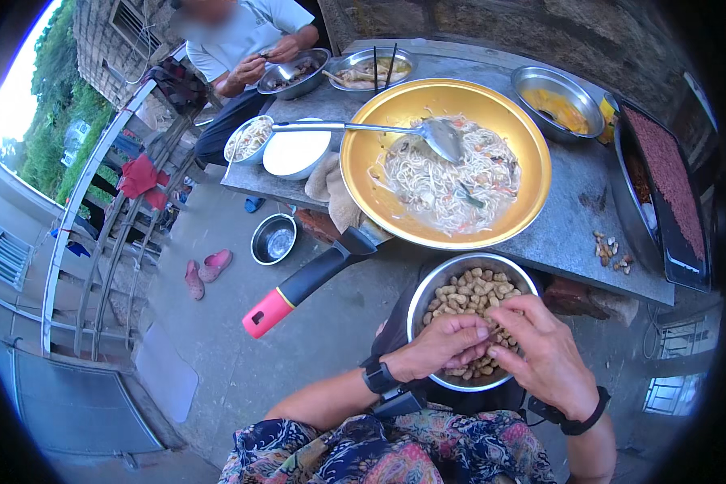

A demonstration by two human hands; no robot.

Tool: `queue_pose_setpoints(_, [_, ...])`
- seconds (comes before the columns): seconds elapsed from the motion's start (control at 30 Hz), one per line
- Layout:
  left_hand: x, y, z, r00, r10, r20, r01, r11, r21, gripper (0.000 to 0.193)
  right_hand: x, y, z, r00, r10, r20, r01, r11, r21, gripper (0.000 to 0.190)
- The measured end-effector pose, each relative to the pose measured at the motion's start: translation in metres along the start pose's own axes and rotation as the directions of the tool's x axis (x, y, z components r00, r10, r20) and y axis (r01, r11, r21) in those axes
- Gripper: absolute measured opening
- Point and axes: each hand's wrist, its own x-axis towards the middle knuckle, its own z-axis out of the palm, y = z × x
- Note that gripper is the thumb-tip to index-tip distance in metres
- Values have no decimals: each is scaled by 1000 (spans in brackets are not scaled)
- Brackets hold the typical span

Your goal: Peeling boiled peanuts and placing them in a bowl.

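A steel bowl (420,302) of unshelled peanuts (475,290) rests at my lap, below the table's edge. Over the bowl, my left hand (444,345) is curled, thumb against the fingers, around a small reddish-brown piece that looks like a peanut, mostly hidden. My right hand (541,348) is close to its right, with thumb and fingers apart and fingertips near those of the left. Just beyond the bowl, a golden wok (363,175) holds cooked noodles (454,181) and a metal spatula (441,140). Its black-and-red handle (308,290) juts over the floor.
On the stone table (575,193) lie peanut shells (606,248). A dark tray (680,272) of reddish granules and a bowl of yellow liquid (556,109) are at right. Opposite sits a person (242,36) handling food. A pot (273,239) and pink clogs (216,265) are on the floor.
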Motion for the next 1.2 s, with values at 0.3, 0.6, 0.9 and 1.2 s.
queue_pose_setpoints(0.3, [4,1,3,997,-82,5,82,997,12,24,-7,26,13,998,29,56,-28,999,-29,20])
queue_pose_setpoints(0.6, [5,4,0,1000,-8,-11,8,998,-64,35,-2,87,-28,924,196,-329,-224,973,-50,9])
queue_pose_setpoints(0.9, [9,0,-5,996,32,79,-12,970,-241,49,-9,87,-36,837,243,-491,-324,942,-87,26])
queue_pose_setpoints(1.2, [16,-5,-12,993,50,110,-10,943,-334,58,-7,44,37,988,-19,-150,19,1000,-1,12])
